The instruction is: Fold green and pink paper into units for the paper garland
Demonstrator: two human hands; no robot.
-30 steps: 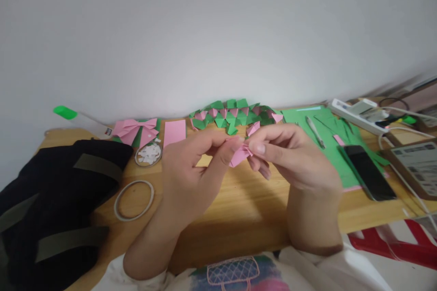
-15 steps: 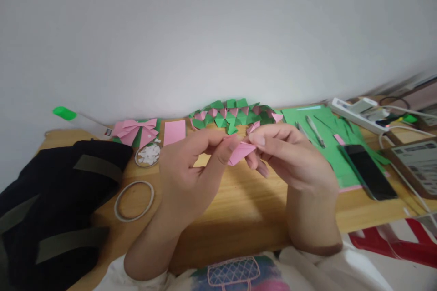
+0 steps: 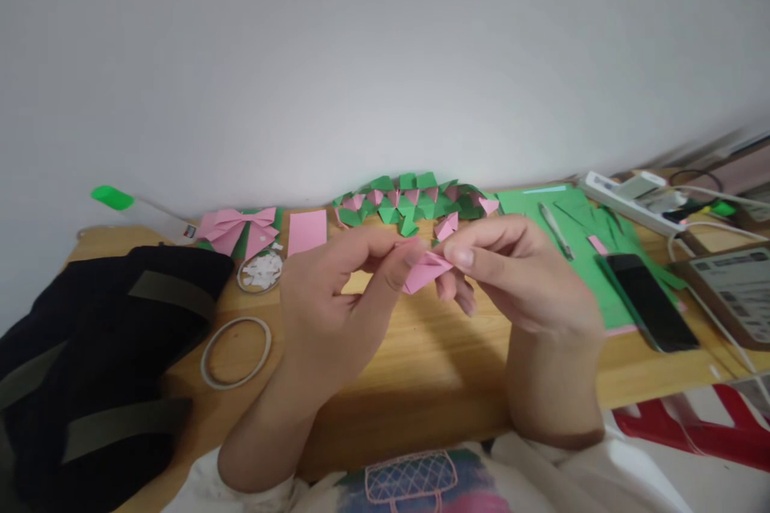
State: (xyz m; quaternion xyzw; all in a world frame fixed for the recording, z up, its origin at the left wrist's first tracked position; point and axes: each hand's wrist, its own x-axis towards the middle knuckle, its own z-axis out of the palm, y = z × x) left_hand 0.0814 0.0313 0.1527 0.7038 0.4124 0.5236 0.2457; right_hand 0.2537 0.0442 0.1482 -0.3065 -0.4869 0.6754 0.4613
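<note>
A small piece of folded pink paper (image 3: 424,272) is held up over the wooden table, between my two hands. My left hand (image 3: 346,309) pinches its left end with thumb and forefinger. At its right end, my right hand (image 3: 523,276) grips an edge between thumb and forefinger, the other fingers curled below. Fingers cover part of the paper. Just behind my hands lies a folded pink paper bud (image 3: 447,226), and farther back a row of folded green and pink paper pieces (image 3: 409,200) runs along the wall.
On the left are a pink bow (image 3: 241,231), a pink sheet (image 3: 307,233), white paper scraps (image 3: 262,271), a tape roll (image 3: 237,353) and black cloth (image 3: 108,369). Green paper (image 3: 529,212), a craft knife (image 3: 557,231), a phone (image 3: 650,300) and a power strip (image 3: 631,204) lie right.
My right hand has shifted slightly to the right, its thumb sliding along the edge of the pink paper. My left hand stays nearly still. More of the pink bud behind shows.
</note>
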